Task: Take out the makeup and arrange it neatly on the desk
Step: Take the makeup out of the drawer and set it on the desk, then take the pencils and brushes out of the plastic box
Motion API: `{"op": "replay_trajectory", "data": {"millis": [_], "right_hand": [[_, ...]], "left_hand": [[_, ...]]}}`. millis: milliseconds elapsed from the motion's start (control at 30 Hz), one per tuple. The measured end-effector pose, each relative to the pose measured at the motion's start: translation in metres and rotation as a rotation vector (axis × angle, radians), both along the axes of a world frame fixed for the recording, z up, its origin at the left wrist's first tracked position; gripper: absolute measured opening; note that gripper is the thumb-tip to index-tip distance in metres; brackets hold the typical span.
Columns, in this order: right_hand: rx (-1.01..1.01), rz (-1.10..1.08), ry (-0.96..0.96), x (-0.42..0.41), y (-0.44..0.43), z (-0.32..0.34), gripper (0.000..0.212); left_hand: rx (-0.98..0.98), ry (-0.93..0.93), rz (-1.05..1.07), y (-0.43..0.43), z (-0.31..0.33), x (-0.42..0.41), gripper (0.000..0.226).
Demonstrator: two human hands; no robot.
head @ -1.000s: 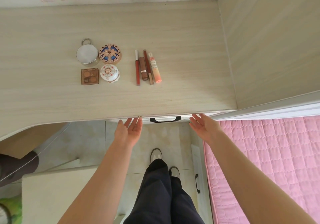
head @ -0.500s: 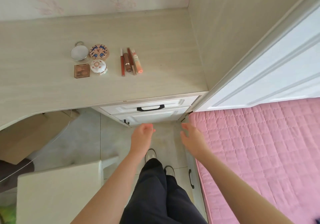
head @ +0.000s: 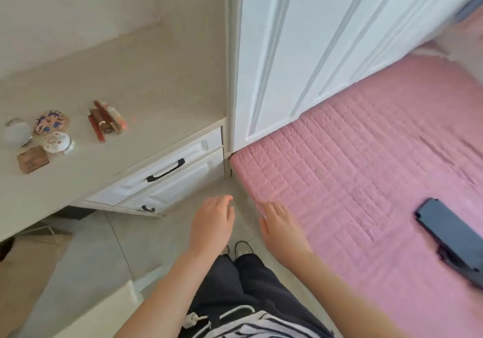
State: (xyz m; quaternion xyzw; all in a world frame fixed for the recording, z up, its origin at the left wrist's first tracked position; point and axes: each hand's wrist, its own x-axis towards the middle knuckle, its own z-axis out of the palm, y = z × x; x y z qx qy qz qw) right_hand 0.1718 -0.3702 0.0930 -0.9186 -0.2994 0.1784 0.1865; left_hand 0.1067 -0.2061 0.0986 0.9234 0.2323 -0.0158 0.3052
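Head view: left hand (head: 211, 222) and right hand (head: 282, 229) hang at lower centre, fingers loosely spread, holding nothing, above the floor; four makeup compacts (head: 59, 142) sit in a block on the desk (head: 156, 102) at the left edge; lip tubes (head: 104, 122) lie side by side just right of them; a pink quilt (head: 366, 167) fills the right.
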Motion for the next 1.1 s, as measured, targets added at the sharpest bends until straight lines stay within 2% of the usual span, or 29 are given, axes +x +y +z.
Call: {"op": "replay_trajectory", "data": {"millis": [100, 233, 533, 800, 1100], "right_hand": [[-0.002, -0.144, -0.037, -0.014, -0.008, 0.007, 0.038], [-0.036, -0.342, -0.118, -0.038, -0.013, 0.010, 0.026], [-0.137, -0.748, -0.175, -0.123, -0.039, 0.008, 0.036], [-0.205, -1.134, -0.074, -0.211, -0.097, -0.005, 0.045], [-0.230, -1.464, -0.019, -0.332, -0.179, -0.008, 0.045]], "left_hand": [[0.087, -0.055, -0.204, 0.001, 0.003, 0.005, 0.027], [0.160, -0.106, -0.478, 0.006, 0.002, 0.010, 0.029], [0.259, -0.251, -1.015, -0.037, 0.010, 0.007, 0.036], [0.275, -0.266, -1.363, -0.112, 0.012, -0.014, 0.041], [0.203, -0.244, -1.590, -0.234, 0.005, -0.092, 0.041]]}}
